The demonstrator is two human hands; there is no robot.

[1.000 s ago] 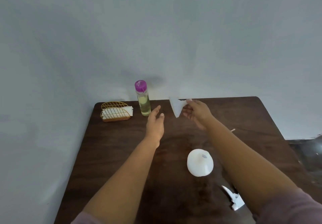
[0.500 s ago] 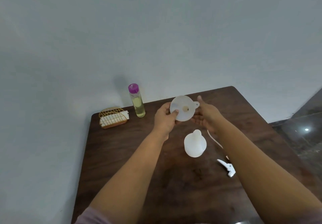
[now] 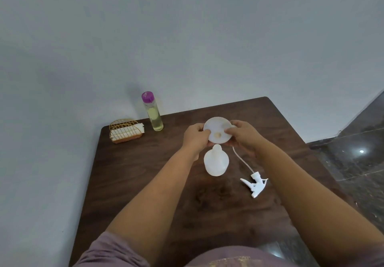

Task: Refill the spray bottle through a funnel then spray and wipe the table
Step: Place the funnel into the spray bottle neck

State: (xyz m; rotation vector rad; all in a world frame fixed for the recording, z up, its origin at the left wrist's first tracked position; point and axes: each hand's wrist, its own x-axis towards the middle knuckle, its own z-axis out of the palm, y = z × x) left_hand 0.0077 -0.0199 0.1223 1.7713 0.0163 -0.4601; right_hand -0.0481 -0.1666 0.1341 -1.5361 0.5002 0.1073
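A white funnel is held above the table with its wide mouth turned toward me. My left hand grips its left rim and my right hand grips its right rim. Just below the funnel stands the white spray bottle, uncapped, with its neck open. Its white trigger head lies on the table to the right, with a thin dip tube running up toward my right hand. A clear bottle of yellowish liquid with a purple cap stands at the back of the table.
A gold wire holder with white napkins sits at the back left corner of the dark wooden table. A grey wall runs behind and along the left. Dark glossy floor lies beyond the table's right edge.
The funnel passed from my right hand alone to both hands and came down closer to the bottle's neck. My head moved, so the trigger head shows fully.
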